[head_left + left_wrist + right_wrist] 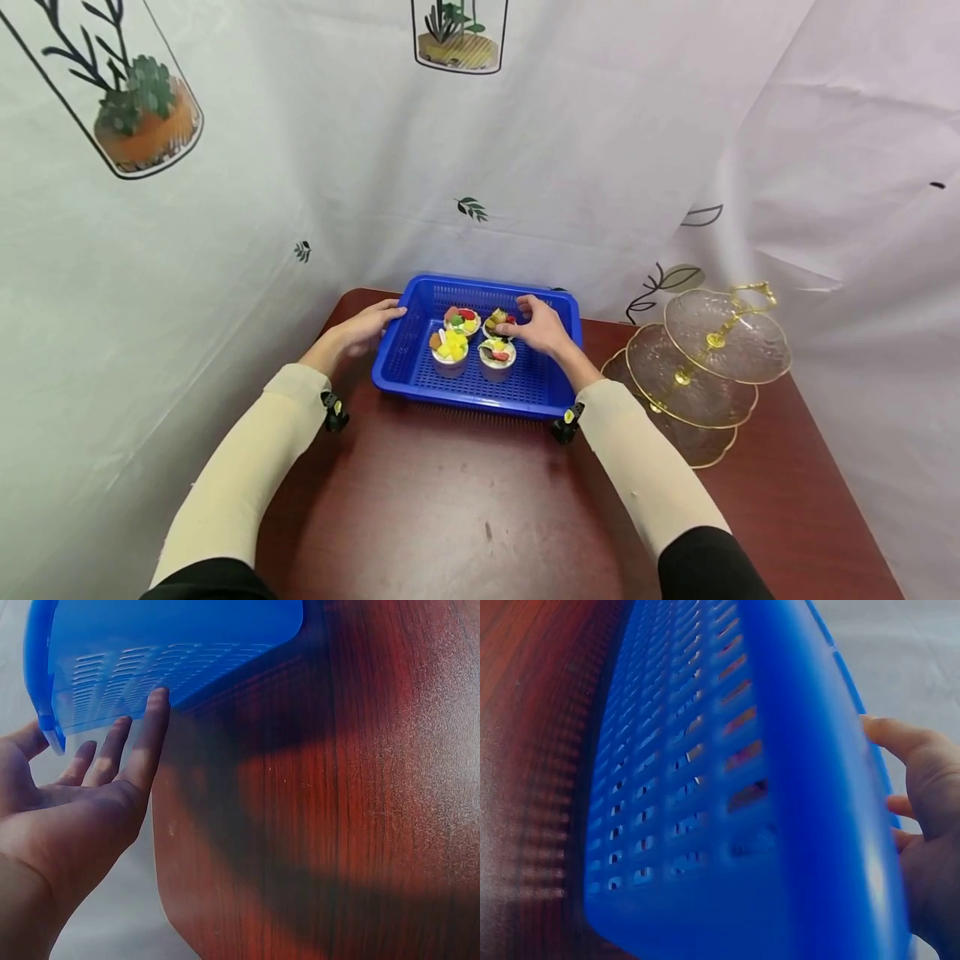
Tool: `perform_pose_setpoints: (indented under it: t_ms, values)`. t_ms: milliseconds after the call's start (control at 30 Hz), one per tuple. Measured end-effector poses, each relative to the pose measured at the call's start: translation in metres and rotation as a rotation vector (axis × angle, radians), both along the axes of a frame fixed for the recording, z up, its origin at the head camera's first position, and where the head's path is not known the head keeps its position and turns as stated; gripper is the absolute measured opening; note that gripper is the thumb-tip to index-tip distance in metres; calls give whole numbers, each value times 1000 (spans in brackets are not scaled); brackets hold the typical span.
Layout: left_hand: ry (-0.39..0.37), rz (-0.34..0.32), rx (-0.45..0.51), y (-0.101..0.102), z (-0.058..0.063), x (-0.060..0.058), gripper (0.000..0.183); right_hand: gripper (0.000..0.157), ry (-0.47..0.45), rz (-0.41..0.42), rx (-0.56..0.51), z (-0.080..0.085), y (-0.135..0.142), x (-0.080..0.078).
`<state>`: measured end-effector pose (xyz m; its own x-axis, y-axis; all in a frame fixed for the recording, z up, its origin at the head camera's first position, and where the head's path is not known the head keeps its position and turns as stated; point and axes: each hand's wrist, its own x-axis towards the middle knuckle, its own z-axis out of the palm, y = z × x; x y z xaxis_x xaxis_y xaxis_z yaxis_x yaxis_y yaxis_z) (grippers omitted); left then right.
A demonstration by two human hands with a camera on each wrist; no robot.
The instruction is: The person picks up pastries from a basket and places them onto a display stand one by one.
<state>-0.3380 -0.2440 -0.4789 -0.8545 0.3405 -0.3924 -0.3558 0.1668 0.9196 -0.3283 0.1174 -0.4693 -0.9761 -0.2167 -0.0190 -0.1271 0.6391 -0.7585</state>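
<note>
A blue plastic basket [480, 402] holds several small dessert cups topped with fruit pieces. At its left rim is my left hand [367, 325], thumb over the edge and the other fingers along the outside of the wall [161, 656]. My right hand [543, 327] reaches over the right side into the basket. Its thumb and fingers are spread beside the back right dessert cup [497, 318], the thumb overlapping its topping. Nearer are a cup with yellow fruit [450, 352] and another [497, 358]; a red-topped cup [461, 321] sits at the back left.
A three-tier clear cake stand [693, 375] with gold rims and handle stands to the right of the basket on the dark red wooden table [450, 500]. A white printed curtain [337, 167] hangs close behind the basket and along both sides.
</note>
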Motion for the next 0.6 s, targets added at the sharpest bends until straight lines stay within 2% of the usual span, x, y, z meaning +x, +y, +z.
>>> perform_pose_setpoints:
  t_ms: [233,600]
  values:
    - [14,-27,-15,1,1,-1,56,74,-89,-22,-88,-10,-2,-5]
    - [11,-12,-2,0,-3,-4,56,69,-170,-60,-152,-16,-10,-9]
